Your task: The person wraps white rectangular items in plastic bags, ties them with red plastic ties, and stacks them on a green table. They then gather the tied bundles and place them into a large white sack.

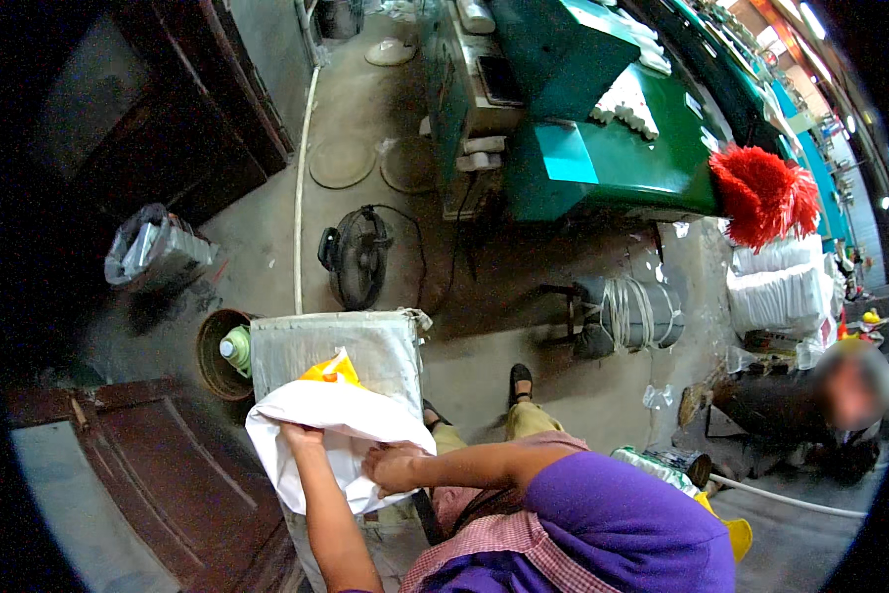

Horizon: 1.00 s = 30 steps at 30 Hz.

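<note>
A white plastic bag or sheet (pixel 306 465) lies bunched over a grey covered stand (pixel 331 338) in front of me. My left hand (pixel 304 435) reaches under a fold of the white material and grips it; its fingers are mostly hidden. Close by on the right, my right hand (pixel 395 467) has its fingers curled onto the same material, pinching it. Something bright yellow and orange (pixel 333 369) pokes out past the bag's far edge; its kind cannot be told.
A black fan (pixel 358 259) stands on the floor ahead. Left of the stand is a round bin (pixel 219 341) holding a pale green bottle (pixel 235 348). A green machine (pixel 642 148) and a corded grey bundle (pixel 627 316) are to the right. Another person (pixel 800 400) is at far right.
</note>
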{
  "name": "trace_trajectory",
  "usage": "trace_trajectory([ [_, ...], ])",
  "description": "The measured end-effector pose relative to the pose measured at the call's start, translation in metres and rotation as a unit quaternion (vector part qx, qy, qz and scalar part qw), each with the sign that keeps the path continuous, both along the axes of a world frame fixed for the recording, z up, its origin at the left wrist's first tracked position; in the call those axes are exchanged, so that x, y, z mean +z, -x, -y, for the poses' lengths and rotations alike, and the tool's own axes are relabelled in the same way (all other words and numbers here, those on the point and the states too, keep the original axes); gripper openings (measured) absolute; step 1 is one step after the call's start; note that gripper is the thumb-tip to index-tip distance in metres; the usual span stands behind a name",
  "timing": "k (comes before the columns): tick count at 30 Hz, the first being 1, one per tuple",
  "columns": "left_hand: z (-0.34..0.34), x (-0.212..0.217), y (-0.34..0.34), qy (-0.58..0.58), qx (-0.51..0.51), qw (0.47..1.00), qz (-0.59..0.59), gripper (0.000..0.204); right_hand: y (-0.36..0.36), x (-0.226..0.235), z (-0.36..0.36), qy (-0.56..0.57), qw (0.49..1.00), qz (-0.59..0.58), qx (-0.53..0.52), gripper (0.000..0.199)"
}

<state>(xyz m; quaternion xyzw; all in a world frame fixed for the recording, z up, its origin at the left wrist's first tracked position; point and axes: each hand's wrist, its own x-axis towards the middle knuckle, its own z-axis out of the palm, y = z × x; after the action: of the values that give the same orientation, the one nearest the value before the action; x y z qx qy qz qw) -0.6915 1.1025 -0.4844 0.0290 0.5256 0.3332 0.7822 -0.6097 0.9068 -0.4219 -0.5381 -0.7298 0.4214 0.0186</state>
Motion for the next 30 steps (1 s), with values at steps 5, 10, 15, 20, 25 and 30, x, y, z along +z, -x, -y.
trace_trajectory([
  [5, 0.031, 0.038, 0.009, -0.105, -0.067, 0.990, 0.061, 0.057, -0.069, 0.097, 0.051, -0.201, 0.932, -0.278, -0.118, 0.049],
  [10, 0.078, 0.107, 0.008, -0.080, 0.014, 0.989, -0.127, 0.054, -0.203, 0.125, 0.142, -0.155, 0.906, -0.196, -0.341, 0.048],
  [15, 0.130, 0.109, 0.012, -0.073, 0.082, 0.985, -0.131, 0.070, -0.309, 0.120, 0.228, -0.168, 0.861, -0.022, -0.479, 0.052],
  [20, 0.203, 0.161, -0.085, -0.184, 0.040, 0.935, -0.301, 0.067, -0.369, 0.108, 0.265, -0.096, 0.818, -0.052, -0.565, 0.055],
  [25, 0.247, 0.223, -0.217, -0.560, -0.166, 0.710, -0.393, 0.041, -0.437, 0.102, 0.269, -0.145, 0.782, -0.030, -0.606, 0.060],
  [30, 0.229, 0.255, -0.363, -0.696, -0.329, 0.573, -0.279, 0.038, -0.533, 0.121, 0.286, -0.201, 0.706, 0.054, -0.677, 0.064],
])
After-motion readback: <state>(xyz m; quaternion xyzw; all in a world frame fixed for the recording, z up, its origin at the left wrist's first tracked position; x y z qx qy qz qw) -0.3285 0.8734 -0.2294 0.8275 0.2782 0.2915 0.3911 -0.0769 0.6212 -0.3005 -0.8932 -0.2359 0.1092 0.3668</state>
